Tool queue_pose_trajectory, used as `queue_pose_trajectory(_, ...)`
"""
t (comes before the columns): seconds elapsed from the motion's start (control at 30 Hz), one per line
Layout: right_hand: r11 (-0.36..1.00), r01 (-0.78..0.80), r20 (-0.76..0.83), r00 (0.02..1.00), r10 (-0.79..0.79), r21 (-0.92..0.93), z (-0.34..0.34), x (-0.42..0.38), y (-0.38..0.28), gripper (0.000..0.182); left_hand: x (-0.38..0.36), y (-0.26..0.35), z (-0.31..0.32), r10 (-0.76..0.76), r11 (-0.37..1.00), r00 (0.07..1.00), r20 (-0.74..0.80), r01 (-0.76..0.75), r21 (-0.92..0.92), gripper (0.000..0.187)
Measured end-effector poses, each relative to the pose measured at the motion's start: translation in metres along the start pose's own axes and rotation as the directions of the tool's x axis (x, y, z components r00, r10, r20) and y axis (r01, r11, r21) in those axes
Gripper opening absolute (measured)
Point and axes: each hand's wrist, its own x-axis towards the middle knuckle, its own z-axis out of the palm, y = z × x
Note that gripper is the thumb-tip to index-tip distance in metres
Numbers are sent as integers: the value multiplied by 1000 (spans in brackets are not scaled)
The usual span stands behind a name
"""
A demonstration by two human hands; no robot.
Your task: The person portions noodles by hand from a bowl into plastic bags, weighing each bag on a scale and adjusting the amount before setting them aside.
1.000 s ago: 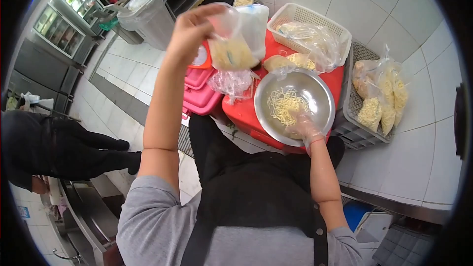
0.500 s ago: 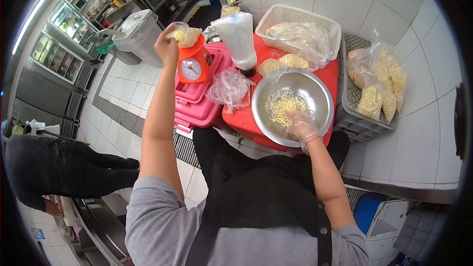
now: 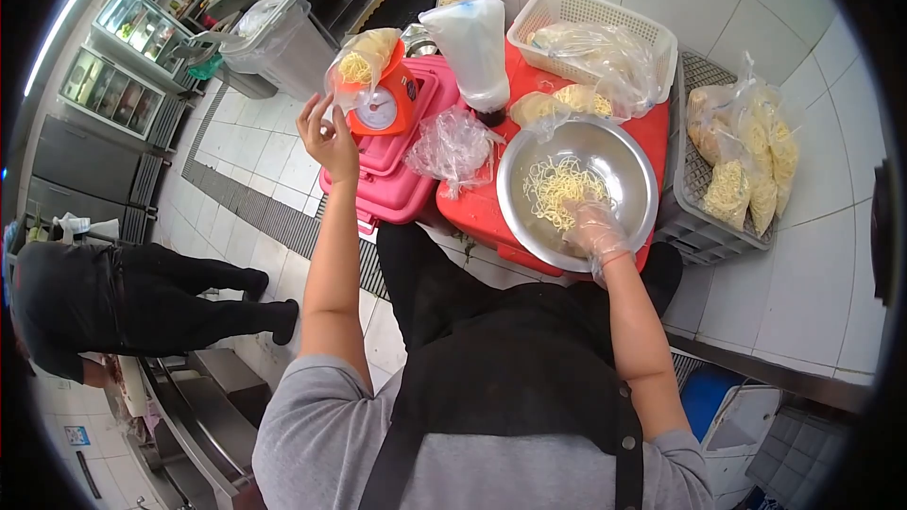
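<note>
My left hand (image 3: 329, 140) is bare, its fingers spread and holding nothing, just below a plastic bag of noodles (image 3: 356, 68). That bag rests on the orange dial scale (image 3: 380, 109), its loose open end hanging toward my fingers. In a clear plastic glove, my right hand (image 3: 597, 231) is down in the steel bowl (image 3: 642, 191), its fingers closed on part of the loose noodles (image 3: 553, 184); the fingertips are partly hidden. Between the scale and the bowl lies a crumpled clear plastic bag (image 3: 452, 149).
The bowl stands on a red surface (image 3: 472, 219); the scale is on a pink lidded box (image 3: 402, 191). Behind are a white basket (image 3: 529, 49) with bagged noodles and a tall white plastic bag (image 3: 472, 47). A grey crate (image 3: 710, 227) holds several noodle bags. A person (image 3: 142, 307) stands at far left.
My left hand has let go of the noodle bag, which now lies on the scale, and has moved down with fingers spread. My right hand stays in the bowl. The view has shifted slightly.
</note>
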Motion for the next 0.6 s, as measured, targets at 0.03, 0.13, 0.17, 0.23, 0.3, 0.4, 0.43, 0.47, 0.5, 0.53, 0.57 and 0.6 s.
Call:
queue_pose_trajectory(0.03, 1000, -5, 7, 1000, 5, 6, -2, -1, -1, 62, -6, 5, -4, 1, 1000, 1000, -10, -1, -11, 26)
queue_pose_trajectory(0.13, 1000, -16, 26, 1000, 16, -2, -12, -6, -8, 63, -20, -1, -13, -32, 999, 999, -29, 31, -26, 25)
queue_pose_trajectory(0.17, 1000, -20, 35, 999, 20, -15, -14, -6, -10, 64, -25, -3, -15, -72, 997, 997, -34, 70, -44, 24)
queue_pose_trajectory(0.23, 999, 13, 34, 999, -12, -39, -5, 3, -1, 66, -27, -5, -19, -66, 997, 997, -37, 65, -31, 24)
queue_pose_trajectory(0.3, 997, 40, 30, 999, -38, -63, -1, 11, 7, 69, -24, -5, -19, -58, 998, 998, -37, 58, -25, 23)
queue_pose_trajectory(0.4, 996, 77, -56, 995, -79, -45, 0, 19, 12, 28, -9, 4, -15, 25, 998, 996, 88, -31, 60, 27)
queue_pose_trajectory(0.43, 996, 83, -225, 971, -75, 24, 7, 23, 15, 21, 0, 10, -11, 67, 991, 988, 142, -83, 106, 27)
queue_pose_trajectory(0.47, 991, 99, -387, 920, -57, 90, 12, 25, 19, 16, 8, 9, -4, 90, 980, 977, 193, -122, 158, 31)
queue_pose_trajectory(0.5, 992, 93, -385, 921, -52, 87, 8, 24, 19, 16, 20, 0, 4, 224, 919, 955, 196, -273, 285, 36)
queue_pose_trajectory(0.53, 992, 94, -334, 940, -63, 78, 1, 24, 17, 15, 30, 4, 10, 350, 819, 912, 216, -410, 402, 41)
queue_pose_trajectory(0.57, 993, 94, -283, 956, -71, 70, -5, 26, 19, 14, 33, 10, 16, 132, 942, 958, 256, -202, 269, 52)
queue_pose_trajectory(0.6, 987, 105, -264, 962, -69, 123, -8, 29, 25, 13, 43, 2, 23, 56, 971, 961, 272, -116, 211, 53)
